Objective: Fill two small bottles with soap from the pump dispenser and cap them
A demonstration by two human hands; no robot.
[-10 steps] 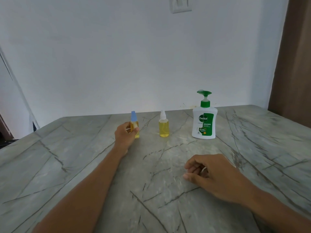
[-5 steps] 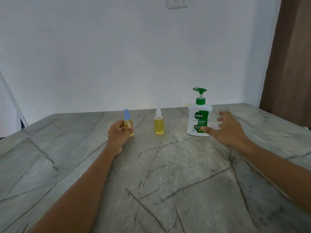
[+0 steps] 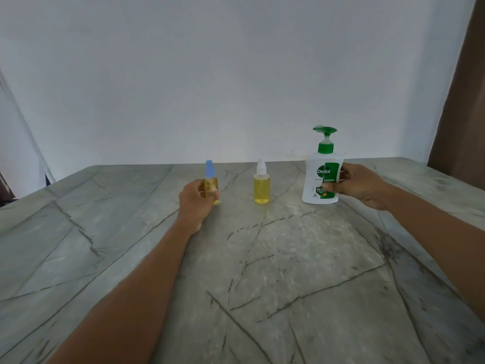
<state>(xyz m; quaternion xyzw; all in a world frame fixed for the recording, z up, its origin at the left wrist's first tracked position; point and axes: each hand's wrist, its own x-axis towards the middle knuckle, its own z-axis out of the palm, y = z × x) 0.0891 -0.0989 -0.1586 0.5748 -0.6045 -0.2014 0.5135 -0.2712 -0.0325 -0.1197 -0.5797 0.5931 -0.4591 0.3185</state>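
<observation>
Fingers (image 3: pixel 346 177) holding one dispenser (image 3: pixel 316 179), two bottles (image 3: pixel 210 171) (image 3: pixel 261 189)

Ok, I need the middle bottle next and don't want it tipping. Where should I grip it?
Probably round the yellow body of the middle bottle, from the near side: it stands upright, apart from its neighbours, and its white cap is narrow.

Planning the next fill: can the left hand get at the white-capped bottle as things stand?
Likely yes, once freed: the left hand grips the blue-capped bottle, but the white-capped bottle stands just beside it with bare table between.
</observation>
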